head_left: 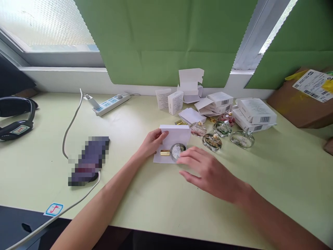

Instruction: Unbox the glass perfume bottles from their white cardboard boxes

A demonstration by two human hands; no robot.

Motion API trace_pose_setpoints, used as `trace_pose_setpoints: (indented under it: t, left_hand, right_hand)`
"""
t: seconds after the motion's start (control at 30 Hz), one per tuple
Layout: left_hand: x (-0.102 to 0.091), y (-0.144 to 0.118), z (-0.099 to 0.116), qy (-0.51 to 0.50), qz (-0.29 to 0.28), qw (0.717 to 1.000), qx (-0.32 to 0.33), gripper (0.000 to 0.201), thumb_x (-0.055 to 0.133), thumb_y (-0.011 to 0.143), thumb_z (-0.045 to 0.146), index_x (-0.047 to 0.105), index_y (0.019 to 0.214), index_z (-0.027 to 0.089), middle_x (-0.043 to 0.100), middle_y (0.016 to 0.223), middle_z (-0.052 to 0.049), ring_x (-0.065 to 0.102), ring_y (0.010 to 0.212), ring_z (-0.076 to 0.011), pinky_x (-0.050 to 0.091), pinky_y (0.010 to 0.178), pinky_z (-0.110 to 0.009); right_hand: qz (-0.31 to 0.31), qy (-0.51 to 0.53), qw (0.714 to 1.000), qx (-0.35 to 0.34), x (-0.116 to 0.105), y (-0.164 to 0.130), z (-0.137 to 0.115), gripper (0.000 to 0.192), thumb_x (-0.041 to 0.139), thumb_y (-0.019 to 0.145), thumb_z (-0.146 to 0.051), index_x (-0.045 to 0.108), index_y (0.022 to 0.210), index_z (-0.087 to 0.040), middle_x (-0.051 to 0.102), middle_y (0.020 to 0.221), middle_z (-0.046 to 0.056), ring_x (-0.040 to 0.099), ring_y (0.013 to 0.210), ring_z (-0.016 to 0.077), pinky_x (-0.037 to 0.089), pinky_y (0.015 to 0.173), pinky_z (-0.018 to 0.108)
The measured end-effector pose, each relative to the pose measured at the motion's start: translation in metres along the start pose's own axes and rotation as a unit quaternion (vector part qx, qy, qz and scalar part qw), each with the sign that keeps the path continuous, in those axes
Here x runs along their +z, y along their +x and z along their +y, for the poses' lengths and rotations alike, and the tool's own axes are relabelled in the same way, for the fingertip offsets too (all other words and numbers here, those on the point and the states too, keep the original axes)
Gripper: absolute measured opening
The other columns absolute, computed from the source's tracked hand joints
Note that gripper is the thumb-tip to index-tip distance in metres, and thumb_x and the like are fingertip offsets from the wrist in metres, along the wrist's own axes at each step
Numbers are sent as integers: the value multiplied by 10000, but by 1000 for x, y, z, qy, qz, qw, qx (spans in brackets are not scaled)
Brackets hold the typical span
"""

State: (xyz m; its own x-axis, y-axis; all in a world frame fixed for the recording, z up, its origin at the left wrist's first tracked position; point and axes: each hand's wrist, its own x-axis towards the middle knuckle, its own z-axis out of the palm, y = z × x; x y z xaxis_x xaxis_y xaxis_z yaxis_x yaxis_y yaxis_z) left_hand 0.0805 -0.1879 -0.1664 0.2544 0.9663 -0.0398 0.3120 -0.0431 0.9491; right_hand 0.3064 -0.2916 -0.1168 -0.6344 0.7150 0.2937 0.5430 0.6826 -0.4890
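My left hand (152,141) pinches the left edge of a folded white card (175,134), one panel raised and the other lying on the table. On the lower panel rests a round glass perfume bottle (177,151), tipped on its side with its gold cap (164,152) pointing left. My right hand (203,170) hovers at the bottle's right side, thumb and fingers apart; it is slightly blurred, and its fingertips hide part of the bottle's edge. Whether they touch the glass I cannot tell. Nearby stand several more glass bottles (212,142), without gold caps.
White boxes (256,110) are stacked at the back right, with an opened box (191,81) and loose gold caps (179,122) nearby. A cardboard carton (299,104) is far right. At left are a phone (90,161), a white cable (68,132), a power strip (111,104) and headphones (22,125).
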Motion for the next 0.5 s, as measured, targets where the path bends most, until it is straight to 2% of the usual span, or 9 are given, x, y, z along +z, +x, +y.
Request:
trace_pose_setpoints:
  t: [0.07, 0.13, 0.23, 0.3, 0.4, 0.43, 0.5]
  left_hand:
    - [3, 1, -2, -2, 6, 1000, 6, 382, 573, 854, 566, 559, 799, 188, 475, 659, 20, 370, 566, -105, 305, 509, -240]
    - [4, 1, -2, -6, 15, 1000, 10, 377, 589, 846, 563, 554, 803, 191, 449, 653, 26, 359, 568, -102, 307, 506, -237]
    - [4, 1, -1, -16, 27, 999, 12, 377, 605, 840, 559, 552, 797, 188, 428, 651, 29, 367, 576, -101, 322, 504, -230]
    - [2, 2, -2, -26, 35, 999, 8, 379, 630, 826, 554, 559, 792, 183, 439, 655, 28, 385, 576, -98, 335, 499, -224]
    - [-9, 5, -5, -54, 65, 996, -7, 386, 658, 799, 554, 571, 820, 179, 482, 669, 21, 427, 564, -94, 355, 479, -214]
    - [-15, 7, -5, -68, 83, 994, -11, 387, 664, 791, 551, 570, 836, 178, 490, 671, 21, 432, 552, -90, 357, 470, -210]
    - [-28, 12, -2, -100, 123, 987, -15, 382, 668, 783, 530, 563, 877, 174, 493, 671, 24, 429, 518, -77, 338, 441, -201]
  right_hand:
    - [-19, -37, 999, 6, 16, 10, 8, 468, 613, 906, -271, 499, 1357, -211, 552, 1382, 125, 452, 1335, 303, 416, 1092, 497]
    - [-42, -62, 996, 44, 25, 20, 19, 632, 669, 870, -303, 416, 1435, -177, 451, 1484, 170, 375, 1398, 341, 374, 1126, 539]
    - [-66, -71, 992, 77, 31, 29, 30, 664, 681, 862, -265, 399, 1452, -147, 513, 1414, 191, 448, 1339, 345, 417, 1089, 531]
    - [-52, -50, 995, 69, 30, 28, 30, 708, 677, 868, -254, 350, 1492, -188, 546, 1372, 162, 472, 1314, 322, 432, 1075, 518]
    - [-14, 76, 993, 88, 22, 14, 27, 806, 679, 869, -364, 243, 1543, -287, 508, 1422, 118, 440, 1349, 298, 416, 1088, 519]
    - [-7, 146, 983, 111, 20, 6, 26, 833, 687, 857, -406, 228, 1545, -310, 496, 1438, 108, 442, 1353, 292, 421, 1085, 511]
    - [-3, 293, 942, 164, 17, -9, 28, 891, 734, 809, -438, 233, 1537, -327, 499, 1444, 104, 471, 1342, 280, 425, 1084, 493]
